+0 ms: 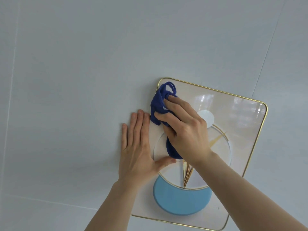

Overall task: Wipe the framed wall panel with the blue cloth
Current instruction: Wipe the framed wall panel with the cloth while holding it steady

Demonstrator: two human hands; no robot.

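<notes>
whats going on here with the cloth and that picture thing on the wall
A person is wiping a gold-rimmed, glossy framed wall panel that hangs on a pale tiled wall. The right hand grips a bunched dark blue cloth and presses it against the panel's upper left corner. The left hand lies flat and open across the panel's left edge, fingers on the wall and thumb on the panel, apparently steadying it. The panel's right side and its light blue disc are uncovered.

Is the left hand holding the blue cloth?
No, the left hand lies flat across the panel's left edge, while the right hand grips the blue cloth.
</notes>
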